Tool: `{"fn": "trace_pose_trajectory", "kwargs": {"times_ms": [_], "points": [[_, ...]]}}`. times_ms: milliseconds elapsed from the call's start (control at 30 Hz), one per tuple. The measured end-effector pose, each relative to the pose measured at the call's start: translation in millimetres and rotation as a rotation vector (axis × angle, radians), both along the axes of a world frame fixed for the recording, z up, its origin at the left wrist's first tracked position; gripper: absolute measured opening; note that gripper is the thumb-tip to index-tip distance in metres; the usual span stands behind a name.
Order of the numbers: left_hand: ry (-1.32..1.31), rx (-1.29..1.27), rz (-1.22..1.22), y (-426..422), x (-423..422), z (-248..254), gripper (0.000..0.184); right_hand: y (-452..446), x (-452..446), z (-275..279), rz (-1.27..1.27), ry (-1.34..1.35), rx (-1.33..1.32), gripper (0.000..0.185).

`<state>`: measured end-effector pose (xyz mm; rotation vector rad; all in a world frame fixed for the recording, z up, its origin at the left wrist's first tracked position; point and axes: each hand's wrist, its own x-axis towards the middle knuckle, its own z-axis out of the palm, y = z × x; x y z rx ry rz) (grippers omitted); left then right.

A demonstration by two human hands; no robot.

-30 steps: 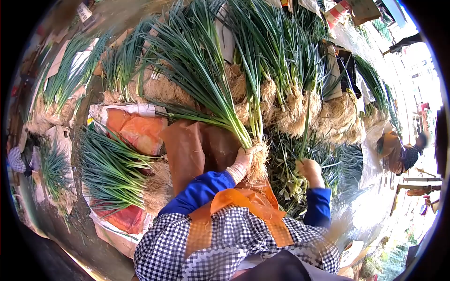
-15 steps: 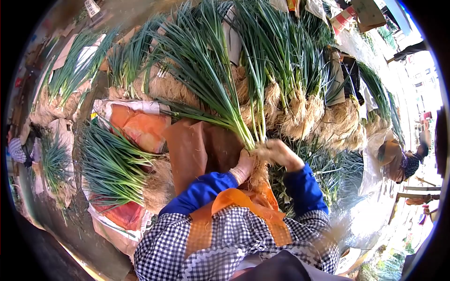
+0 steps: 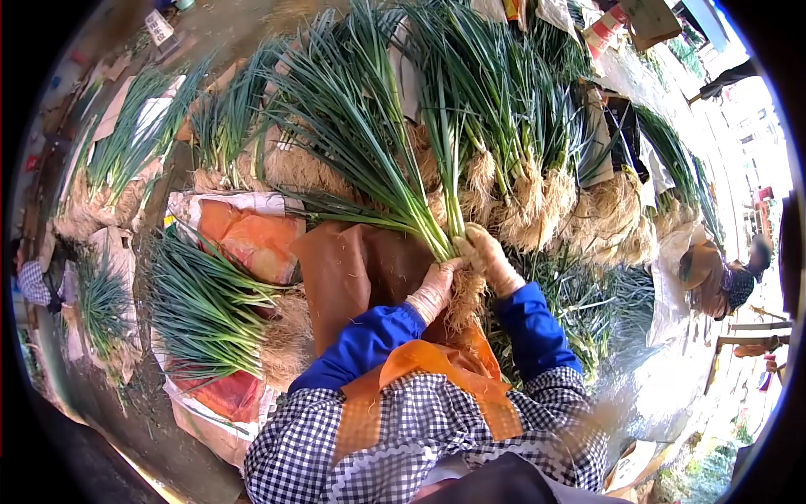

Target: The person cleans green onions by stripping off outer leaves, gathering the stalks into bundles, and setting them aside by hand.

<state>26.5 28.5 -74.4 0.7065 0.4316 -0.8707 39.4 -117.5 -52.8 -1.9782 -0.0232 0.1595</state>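
Observation:
A bunch of green onions fans out in front of me, long leaves pointing away and pale roots hanging toward my apron. My left hand, in a thin pale glove, is closed around the white stem ends from the left. On the other side my right hand, gloved the same way, has its fingers closed on the stems just above the roots. The two hands nearly meet there. Under the bunch, a brown sheet covers my lap. My orange apron lies below the roots.
A row of rooted green onion bunches lies across the far side. At left, another pile rests on red and white sacks. Loose leaves cover the ground at right. Another person crouches at far right, and one is at far left.
My right hand, blurred and bent over the stems before, has straightened and now grips beside them, slightly higher. The stems have drawn closer together. My left hand keeps its hold.

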Motion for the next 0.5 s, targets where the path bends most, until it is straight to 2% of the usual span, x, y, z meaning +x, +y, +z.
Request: {"fn": "trace_pose_trajectory", "kwargs": {"times_ms": [33,67,100,167,200,233,300,333,367,400,433,467,500], "points": [[0.019,-0.033,0.031,-0.8,0.7,-2.6,0.032,6.6,-3.2,-1.2,0.030,-0.139,-0.353,0.033],[0.041,-0.067,0.058,-1.8,0.1,-5.7,0.028,12.7,-9.9,-2.7,-0.073,-0.285,-0.233,0.029],[0.041,-0.068,0.056,-2.9,-1.1,-9.1,0.028,17.7,-12.2,12.0,-0.074,-0.284,-0.234,0.029],[-0.023,-0.192,0.141,-6.1,-3.5,-13.7,0.021,24.9,-17.9,53.8,-0.470,0.294,0.378,0.029],[-0.041,-0.256,0.135,-4.5,-2.5,-14.1,0.020,22.9,-14.9,48.0,-0.478,0.231,0.514,0.029],[-0.141,-0.199,0.130,0.8,-2.7,-14.9,0.025,16.6,-18.1,47.0,-0.490,0.189,0.564,0.030],[-0.057,-0.342,0.096,20.8,-1.0,-13.7,0.031,-0.5,-12.4,36.9,-0.586,0.076,0.574,0.028],[-0.023,-0.449,0.082,30.0,0.8,-0.4,0.035,-18.7,-9.6,36.1,-0.685,0.073,0.616,0.025],[-0.038,-0.534,0.091,37.1,3.0,13.8,0.040,-33.3,-6.5,34.2,-0.817,0.087,0.546,0.022],[-0.096,-0.586,0.122,40.2,5.8,26.9,0.044,-32.1,-2.8,41.0,-0.677,0.049,0.652,0.021],[-0.253,-0.531,0.218,37.9,8.8,42.8,0.044,-28.9,-1.8,46.4,-0.530,0.016,0.746,0.021],[-0.140,-0.758,0.096,39.4,11.0,38.3,0.041,-21.9,-10.5,50.1,-0.406,0.246,0.744,0.026],[-0.073,-0.582,0.160,33.1,10.8,8.7,0.041,-10.1,5.7,34.1,-0.322,0.353,0.314,0.020]]}}
